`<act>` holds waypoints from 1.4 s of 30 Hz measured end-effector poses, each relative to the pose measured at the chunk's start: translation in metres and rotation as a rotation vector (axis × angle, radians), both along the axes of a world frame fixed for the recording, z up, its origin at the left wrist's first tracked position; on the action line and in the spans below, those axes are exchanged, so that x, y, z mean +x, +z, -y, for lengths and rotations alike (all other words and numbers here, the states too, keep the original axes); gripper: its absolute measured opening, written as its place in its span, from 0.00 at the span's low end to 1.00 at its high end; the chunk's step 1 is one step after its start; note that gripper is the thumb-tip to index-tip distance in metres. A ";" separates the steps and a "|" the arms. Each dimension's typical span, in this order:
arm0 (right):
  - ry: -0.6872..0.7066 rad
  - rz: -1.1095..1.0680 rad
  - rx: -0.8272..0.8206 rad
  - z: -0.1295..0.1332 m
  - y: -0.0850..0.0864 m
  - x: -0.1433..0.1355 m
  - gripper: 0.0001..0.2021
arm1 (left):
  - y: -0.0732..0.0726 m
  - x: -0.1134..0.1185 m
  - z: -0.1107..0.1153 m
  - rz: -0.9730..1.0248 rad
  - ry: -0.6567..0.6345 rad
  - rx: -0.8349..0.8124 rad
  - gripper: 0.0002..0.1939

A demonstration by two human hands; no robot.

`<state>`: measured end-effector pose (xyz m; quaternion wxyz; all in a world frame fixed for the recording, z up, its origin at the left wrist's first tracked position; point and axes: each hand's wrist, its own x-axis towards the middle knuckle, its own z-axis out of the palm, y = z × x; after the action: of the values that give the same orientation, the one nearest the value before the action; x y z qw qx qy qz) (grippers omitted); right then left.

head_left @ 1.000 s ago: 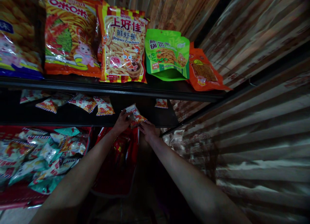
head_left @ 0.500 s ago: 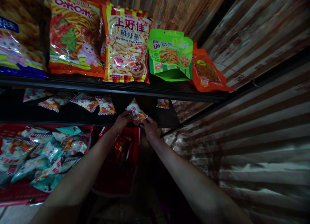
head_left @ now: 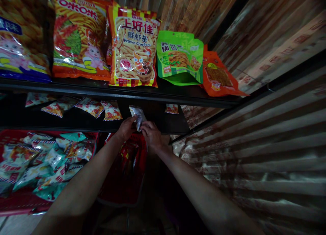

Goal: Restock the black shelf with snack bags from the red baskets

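Between my two hands, over the front of the lower black shelf (head_left: 158,118), is a small snack bag (head_left: 138,115) with a silvery-grey side facing me. My left hand (head_left: 127,127) grips its left edge, fingers closed. At its lower right, my right hand (head_left: 152,135) pinches the bag with curled fingers. Similar small white and orange snack bags (head_left: 112,111) lie on the same shelf to the left. One more small bag (head_left: 171,109) rests near the shelf's right end.
Below left, a red basket (head_left: 17,205) holds many white, orange and teal snack bags. Another red basket (head_left: 122,196) with red packets sits under my forearms. Larger bags, including prawn crackers (head_left: 134,48) and a green pouch (head_left: 179,58), stand on the upper shelf (head_left: 122,92). Corrugated wall covering rises at right.
The small bag has turned from its printed face to a silvery side and looks narrower. My right hand has moved slightly left, closer to my left hand.
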<state>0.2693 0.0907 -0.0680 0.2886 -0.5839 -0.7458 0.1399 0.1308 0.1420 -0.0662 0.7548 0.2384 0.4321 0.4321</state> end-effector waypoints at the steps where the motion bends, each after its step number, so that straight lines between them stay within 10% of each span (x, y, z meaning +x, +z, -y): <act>1: 0.034 0.068 0.006 0.002 0.002 -0.001 0.11 | -0.001 0.000 0.000 -0.002 0.002 -0.009 0.10; 9: 0.211 0.149 0.028 0.003 -0.001 -0.001 0.13 | -0.019 -0.005 -0.007 0.045 0.083 -0.146 0.05; 19: 0.223 0.216 -0.146 -0.002 -0.007 0.000 0.40 | -0.019 0.000 -0.003 0.122 0.058 -0.161 0.08; 32: 0.275 0.226 -0.034 0.000 -0.005 -0.003 0.26 | -0.020 -0.004 -0.002 0.223 0.049 -0.068 0.13; 42: 0.146 0.205 -0.071 -0.001 -0.011 -0.006 0.38 | -0.017 0.004 -0.003 0.123 0.089 -0.078 0.11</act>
<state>0.2631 0.0919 -0.0789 0.1788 -0.5491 -0.8066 0.1265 0.1351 0.1451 -0.0833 0.7686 0.1626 0.4116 0.4619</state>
